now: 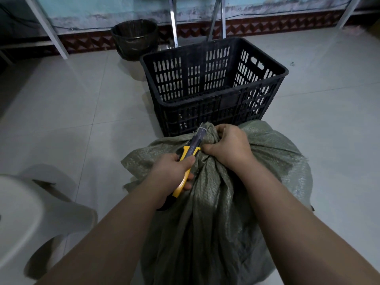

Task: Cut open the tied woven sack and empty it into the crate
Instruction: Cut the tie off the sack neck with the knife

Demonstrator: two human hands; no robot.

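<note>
Sack [216,202] still tied; right hand [228,147] grips neck, left hand [174,173] holds utility knife [188,159] at tie. Crate [213,87] empty.

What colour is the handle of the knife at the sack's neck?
Yellow and black, seen in the head view: the utility knife in the left hand.

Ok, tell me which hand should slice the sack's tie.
Left hand: it already holds the yellow knife, blade at the tied neck. The right hand grips the sack, steadying it.

Coarse woven sack [216,202], matt black plastic crate [213,112], glossy tiled floor [72,103].
</note>
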